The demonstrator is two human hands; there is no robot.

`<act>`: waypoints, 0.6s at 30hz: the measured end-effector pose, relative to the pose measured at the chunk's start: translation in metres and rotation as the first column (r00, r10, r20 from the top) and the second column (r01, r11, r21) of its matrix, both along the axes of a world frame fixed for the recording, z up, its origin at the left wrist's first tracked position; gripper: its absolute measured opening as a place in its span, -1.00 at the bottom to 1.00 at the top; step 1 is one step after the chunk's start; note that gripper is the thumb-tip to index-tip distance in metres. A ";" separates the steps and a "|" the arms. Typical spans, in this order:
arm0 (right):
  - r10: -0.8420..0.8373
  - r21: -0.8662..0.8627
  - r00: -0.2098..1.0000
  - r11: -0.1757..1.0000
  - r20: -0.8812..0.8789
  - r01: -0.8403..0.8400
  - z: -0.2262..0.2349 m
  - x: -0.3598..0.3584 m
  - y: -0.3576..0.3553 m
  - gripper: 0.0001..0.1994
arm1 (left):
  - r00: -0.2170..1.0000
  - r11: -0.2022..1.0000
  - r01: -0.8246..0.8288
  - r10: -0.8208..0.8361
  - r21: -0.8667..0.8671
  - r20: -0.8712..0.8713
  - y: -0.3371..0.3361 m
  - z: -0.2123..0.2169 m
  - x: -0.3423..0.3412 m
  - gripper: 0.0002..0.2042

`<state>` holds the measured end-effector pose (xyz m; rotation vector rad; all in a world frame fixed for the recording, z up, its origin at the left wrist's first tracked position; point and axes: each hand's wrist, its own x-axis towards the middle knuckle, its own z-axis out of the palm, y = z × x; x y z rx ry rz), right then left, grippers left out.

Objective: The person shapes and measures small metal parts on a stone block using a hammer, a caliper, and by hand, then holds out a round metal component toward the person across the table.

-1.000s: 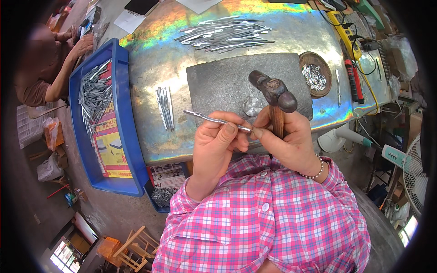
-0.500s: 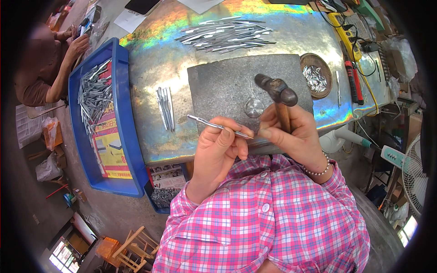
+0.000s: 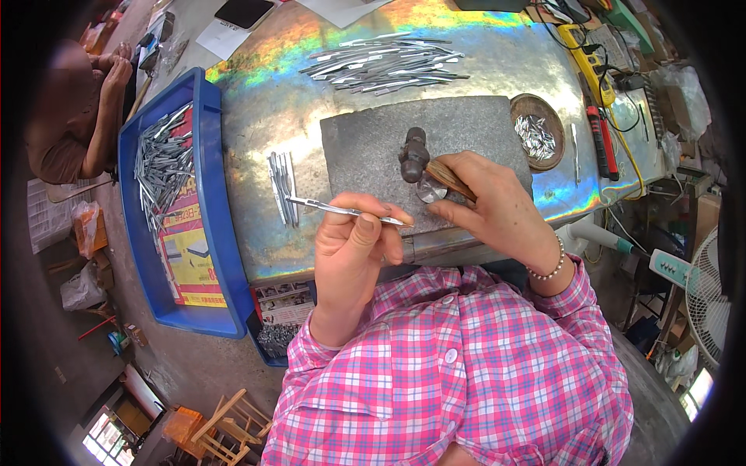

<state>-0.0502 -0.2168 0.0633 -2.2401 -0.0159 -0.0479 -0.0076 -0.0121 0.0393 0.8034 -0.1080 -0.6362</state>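
Pinched between the thumb and fingers of my left hand is a slim silvery metal rod, held tilted in front of the dark stone slab. My right hand is closed around the wooden handle of a hammer, whose dark head is over the slab. A small round metal disc sits on the slab beside the handle, partly covered by it and close to my right thumb. Several similar rods lie left of the slab, with a larger pile of rods beyond it.
A blue bin of metal rods stands at the left. Right of the slab is a round bowl of small shiny pieces, then a red-and-black tool and a yellow power strip. Another person's arm shows far left.
The hammer has swung from upright in my right hand to lying lower, its head shifted left over the slab. My left hand has moved slightly left with the rod, apart from my right.
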 end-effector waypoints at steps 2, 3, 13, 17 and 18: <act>-0.011 0.006 1.000 1.000 0.022 0.011 0.001 -0.002 -0.004 -0.63 | 0.999 0.999 -0.008 0.006 0.052 0.035 -0.003 0.002 0.000 -0.88; -0.043 0.049 0.996 0.998 -0.073 0.047 0.004 -0.003 -0.006 -0.65 | 0.998 0.994 -0.019 0.012 0.103 0.069 -0.004 0.002 0.001 -0.90; -0.087 0.058 0.996 0.995 -0.003 0.087 -0.004 -0.007 0.001 -0.65 | 0.970 0.957 -0.067 -0.005 0.284 0.244 -0.014 0.000 0.006 -0.86; -0.032 0.061 0.993 0.998 0.110 0.026 -0.011 0.000 0.001 -0.63 | 0.963 0.948 -0.070 -0.018 0.309 0.271 -0.018 0.000 0.005 -0.90; -0.018 0.060 0.993 0.998 0.117 0.011 -0.012 0.000 -0.002 -0.62 | 0.959 0.949 -0.065 -0.026 0.307 0.282 -0.018 -0.001 0.006 -0.91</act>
